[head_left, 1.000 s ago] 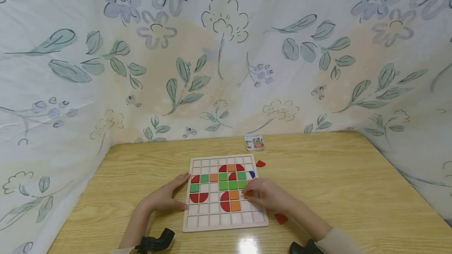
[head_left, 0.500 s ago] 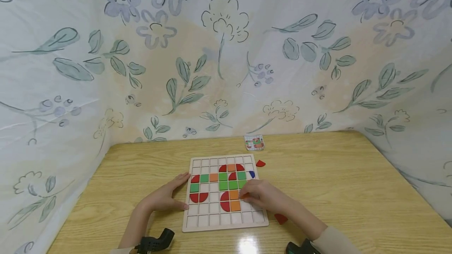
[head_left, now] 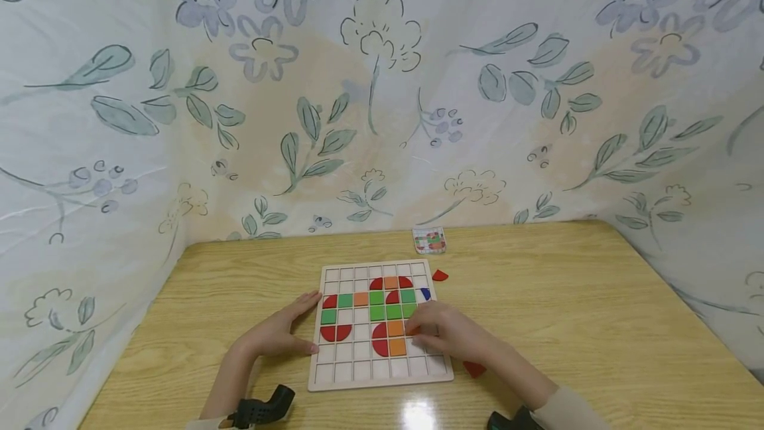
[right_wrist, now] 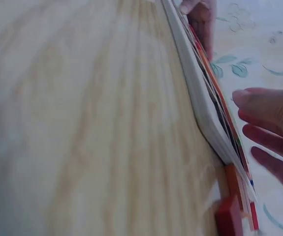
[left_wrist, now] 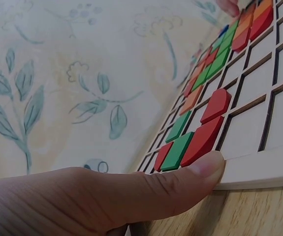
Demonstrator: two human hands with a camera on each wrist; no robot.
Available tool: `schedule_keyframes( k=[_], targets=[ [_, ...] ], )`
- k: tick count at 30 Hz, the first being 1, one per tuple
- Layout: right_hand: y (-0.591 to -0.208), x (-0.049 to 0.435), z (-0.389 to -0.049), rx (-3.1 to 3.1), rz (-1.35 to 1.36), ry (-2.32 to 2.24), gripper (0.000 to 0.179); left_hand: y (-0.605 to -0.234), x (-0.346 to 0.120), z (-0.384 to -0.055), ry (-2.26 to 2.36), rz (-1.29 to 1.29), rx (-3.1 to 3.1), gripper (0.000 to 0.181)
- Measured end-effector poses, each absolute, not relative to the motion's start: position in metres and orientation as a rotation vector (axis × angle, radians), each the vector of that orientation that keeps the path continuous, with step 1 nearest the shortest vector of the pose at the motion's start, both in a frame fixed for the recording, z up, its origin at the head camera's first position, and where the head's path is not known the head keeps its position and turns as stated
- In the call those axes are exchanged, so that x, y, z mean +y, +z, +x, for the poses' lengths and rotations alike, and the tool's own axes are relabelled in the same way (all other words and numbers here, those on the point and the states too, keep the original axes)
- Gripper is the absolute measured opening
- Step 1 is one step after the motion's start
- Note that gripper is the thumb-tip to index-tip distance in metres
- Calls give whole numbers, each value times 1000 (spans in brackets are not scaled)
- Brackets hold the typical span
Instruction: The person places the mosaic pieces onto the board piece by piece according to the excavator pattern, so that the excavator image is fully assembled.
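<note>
A square wooden grid board (head_left: 361, 371) lies on the table, partly filled with red quarter-circles and green and orange squares. My left hand (head_left: 276, 336) rests at its left edge with thumb and fingers spread; in the left wrist view the thumb (left_wrist: 180, 184) presses the rim. Over the board's right side, my right hand (head_left: 444, 330) has its fingertips down beside an orange square (head_left: 396, 328). The cells under that hand are hidden. In the right wrist view the right hand's (right_wrist: 274, 128) fingers are loosely bent, with no piece showing between thumb and fingers.
A small pattern card (head_left: 429, 241) lies behind the board. One loose red quarter-circle (head_left: 440, 275) sits by the back right corner, and a red piece (head_left: 474, 369) lies near the right forearm. A blue quarter-circle (head_left: 425, 294) is at the board's right edge.
My right hand has shifted slightly left and lowered its fingertips to the board; the orange square it pinched a second ago no longer shows in its fingers. My left hand has not moved.
</note>
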State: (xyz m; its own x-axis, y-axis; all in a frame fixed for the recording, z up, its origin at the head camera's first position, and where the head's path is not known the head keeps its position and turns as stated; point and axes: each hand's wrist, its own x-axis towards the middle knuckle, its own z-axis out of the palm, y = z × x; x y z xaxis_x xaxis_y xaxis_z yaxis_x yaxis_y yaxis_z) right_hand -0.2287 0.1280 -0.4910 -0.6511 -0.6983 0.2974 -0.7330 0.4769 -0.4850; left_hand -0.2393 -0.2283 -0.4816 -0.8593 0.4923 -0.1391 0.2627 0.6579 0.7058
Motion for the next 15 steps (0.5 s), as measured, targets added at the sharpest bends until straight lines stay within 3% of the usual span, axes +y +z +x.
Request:
schedule_keyframes(
  k=[9, 15],
  targets=[
    [-487, 152, -221, -2793, 776, 1472, 31, -481, -229, -240, 1012, 608, 2557, 95],
    [-488, 170, -220, -2763, 721, 1509, 30, -480, -230, -240, 1026, 609, 2547, 95]
  ],
)
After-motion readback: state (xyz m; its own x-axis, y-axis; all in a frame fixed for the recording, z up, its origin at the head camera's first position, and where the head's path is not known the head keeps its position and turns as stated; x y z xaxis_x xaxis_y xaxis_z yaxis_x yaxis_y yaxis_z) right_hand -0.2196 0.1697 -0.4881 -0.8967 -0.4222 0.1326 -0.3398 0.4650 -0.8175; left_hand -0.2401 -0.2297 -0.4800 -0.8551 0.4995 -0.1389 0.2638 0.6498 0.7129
